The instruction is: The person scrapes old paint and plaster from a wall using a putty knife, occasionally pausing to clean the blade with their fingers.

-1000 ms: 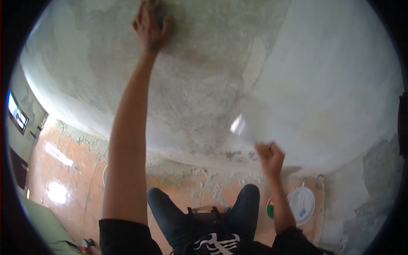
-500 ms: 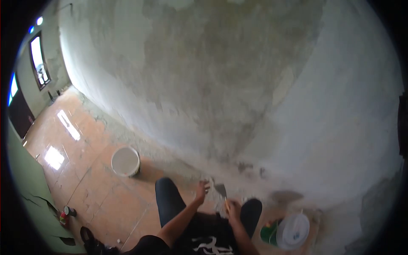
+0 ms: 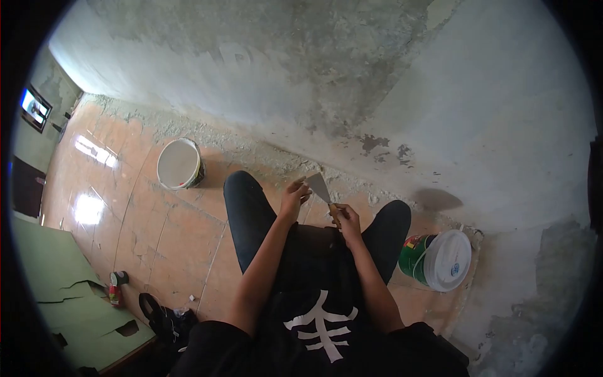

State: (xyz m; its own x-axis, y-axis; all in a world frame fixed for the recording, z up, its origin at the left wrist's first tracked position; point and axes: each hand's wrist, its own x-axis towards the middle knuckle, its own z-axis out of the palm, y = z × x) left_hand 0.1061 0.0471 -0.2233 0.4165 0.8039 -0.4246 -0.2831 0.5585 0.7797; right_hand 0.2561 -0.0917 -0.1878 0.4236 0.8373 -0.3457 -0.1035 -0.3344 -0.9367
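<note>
My right hand [image 3: 347,223] is closed around the wooden handle of a scraper [image 3: 320,188]. Its flat metal blade points up and to the left, in front of my lap. Close to the blade's left corner is my left hand [image 3: 293,198], with fingers bent and slightly apart. Whether the fingertips touch the metal is hard to make out. Both hands are between my bent knees, near the foot of a patchy wall [image 3: 270,81].
A white bucket [image 3: 179,164] stands on the tiled floor [image 3: 169,232] to my left. A lidded green-and-white tub [image 3: 449,261] is at my right. Crumbled debris [image 3: 251,151] lines the wall's base. A black bag [image 3: 166,320] and a torn green panel [image 3: 69,289] lie at lower left.
My view has tilted downward, so more of my lap and floor shows. My left hand has come closer to the scraper blade. The scraper stays in my right hand.
</note>
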